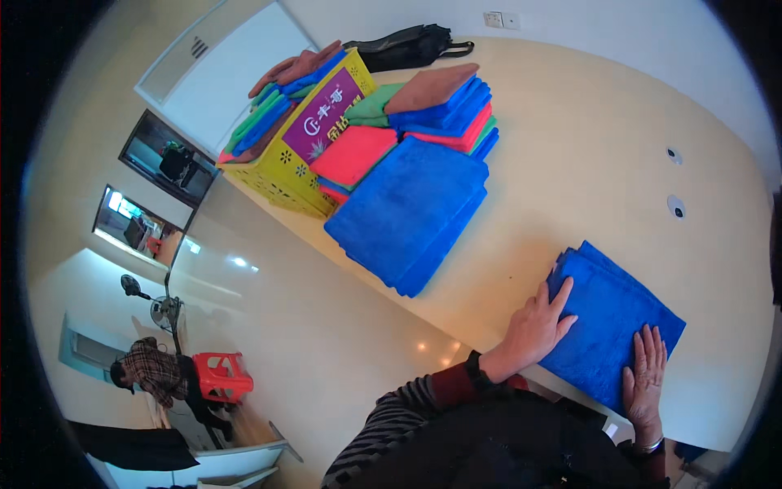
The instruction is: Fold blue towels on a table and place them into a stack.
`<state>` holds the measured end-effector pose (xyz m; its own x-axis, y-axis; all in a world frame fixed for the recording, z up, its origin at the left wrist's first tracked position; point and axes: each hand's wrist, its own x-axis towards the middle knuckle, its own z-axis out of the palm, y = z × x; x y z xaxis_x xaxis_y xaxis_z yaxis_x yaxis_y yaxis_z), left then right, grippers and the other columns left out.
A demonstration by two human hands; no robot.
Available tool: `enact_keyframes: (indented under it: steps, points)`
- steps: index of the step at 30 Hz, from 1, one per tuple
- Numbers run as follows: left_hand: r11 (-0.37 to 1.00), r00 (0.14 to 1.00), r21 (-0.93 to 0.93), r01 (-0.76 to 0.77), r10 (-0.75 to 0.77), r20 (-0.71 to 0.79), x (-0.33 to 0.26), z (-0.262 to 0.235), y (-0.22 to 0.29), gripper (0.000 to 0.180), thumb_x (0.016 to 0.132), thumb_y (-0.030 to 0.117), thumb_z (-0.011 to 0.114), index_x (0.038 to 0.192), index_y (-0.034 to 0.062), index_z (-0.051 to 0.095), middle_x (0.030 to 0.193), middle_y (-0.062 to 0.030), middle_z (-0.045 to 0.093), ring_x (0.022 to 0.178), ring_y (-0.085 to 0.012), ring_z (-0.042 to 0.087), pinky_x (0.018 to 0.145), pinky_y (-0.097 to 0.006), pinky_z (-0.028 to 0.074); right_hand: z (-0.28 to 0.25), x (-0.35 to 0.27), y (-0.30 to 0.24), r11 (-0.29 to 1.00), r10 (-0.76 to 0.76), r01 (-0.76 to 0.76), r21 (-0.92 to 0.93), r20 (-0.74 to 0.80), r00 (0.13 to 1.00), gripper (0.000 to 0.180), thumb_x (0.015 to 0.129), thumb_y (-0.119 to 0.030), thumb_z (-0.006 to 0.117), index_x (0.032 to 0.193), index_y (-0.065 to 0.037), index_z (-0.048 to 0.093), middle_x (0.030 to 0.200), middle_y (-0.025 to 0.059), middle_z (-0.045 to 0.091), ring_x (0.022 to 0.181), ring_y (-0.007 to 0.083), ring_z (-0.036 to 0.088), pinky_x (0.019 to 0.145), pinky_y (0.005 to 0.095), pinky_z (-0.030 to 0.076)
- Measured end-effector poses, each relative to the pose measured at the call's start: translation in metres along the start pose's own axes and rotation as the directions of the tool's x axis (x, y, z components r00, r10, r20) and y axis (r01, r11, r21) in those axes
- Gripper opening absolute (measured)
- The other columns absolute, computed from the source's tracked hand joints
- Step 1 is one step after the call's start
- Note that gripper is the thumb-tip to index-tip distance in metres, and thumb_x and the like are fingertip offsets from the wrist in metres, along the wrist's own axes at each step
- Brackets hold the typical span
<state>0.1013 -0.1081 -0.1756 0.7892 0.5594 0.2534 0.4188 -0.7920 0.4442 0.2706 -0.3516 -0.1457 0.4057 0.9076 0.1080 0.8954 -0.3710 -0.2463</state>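
A folded blue towel [607,314] lies on the pale table in front of me, at the right. My left hand [539,326] rests on its left edge, index finger stretched over the cloth and thumb apart. My right hand [646,383] lies flat on the near right part of the same towel, fingers extended. Farther left stands a stack of larger folded blue towels [411,208], apart from both hands. Behind that stack are folded red towels [354,155], a green towel [375,106] and a brown towel [430,86] on a blue pile.
A yellow plastic basket [281,181] with a purple panel holds several coloured towels at the table's far left. A black bag [403,49] lies behind it. Two round grommets [676,207] sit in the tabletop [586,155]. Across the floor, a person [159,371] is beside a red stool [221,376].
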Motion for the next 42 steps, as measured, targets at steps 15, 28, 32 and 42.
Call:
enact_keyframes:
  steps: [15, 28, 32, 42]
  points:
    - [0.996, 0.979, 0.034, 0.079, -0.084, 0.185, 0.017, -0.006, 0.008, 0.071, 0.101, 0.043, 0.059, 0.161, 0.0161, 0.030, 0.128, -0.0285, 0.056, 0.093, -0.0427, 0.068, 0.078, -0.051, 0.059, 0.009, 0.009, 0.018, 0.998, 0.003, -0.004, 0.055, 0.021, 1.000, 0.064, 0.092, -0.017, 0.060, 0.152, -0.002, 0.042, 0.163, 0.0195, 0.036, 0.153, 0.0422, 0.026, 0.125, 0.0582, 0.016]
    - [0.982, 0.957, 0.106, 0.154, -0.175, 0.232, 0.019, -0.004, 0.023, 0.068, 0.103, 0.045, 0.054, 0.162, 0.0202, 0.029, 0.125, -0.0282, 0.058, 0.098, -0.0436, 0.067, 0.083, -0.053, 0.057, 0.003, 0.006, 0.031, 0.989, -0.065, 0.058, 0.136, 0.041, 0.997, 0.069, 0.091, -0.023, 0.065, 0.152, 0.000, 0.042, 0.163, 0.0206, 0.034, 0.153, 0.0439, 0.025, 0.124, 0.0596, 0.018]
    - [0.990, 0.987, 0.093, 0.111, -0.120, 0.103, 0.020, -0.001, 0.015, 0.069, 0.101, 0.043, 0.059, 0.160, 0.0193, 0.033, 0.116, -0.0264, 0.062, 0.096, -0.0441, 0.068, 0.079, -0.053, 0.057, 0.005, 0.010, 0.031, 0.991, -0.070, 0.070, 0.110, -0.004, 0.998, 0.068, 0.091, -0.023, 0.065, 0.152, -0.002, 0.043, 0.162, 0.0198, 0.036, 0.153, 0.0431, 0.026, 0.124, 0.0588, 0.019]
    - [0.998, 0.951, -0.052, -0.039, 0.053, 0.304, 0.016, -0.021, -0.009, 0.073, 0.098, 0.039, 0.062, 0.160, 0.0175, 0.031, 0.127, -0.0303, 0.060, 0.102, -0.0463, 0.067, 0.083, -0.053, 0.056, 0.020, 0.006, 0.009, 0.991, 0.126, -0.124, 0.046, -0.032, 0.992, 0.062, 0.096, -0.024, 0.060, 0.152, -0.003, 0.043, 0.161, 0.0184, 0.038, 0.153, 0.0396, 0.029, 0.124, 0.0565, 0.020]
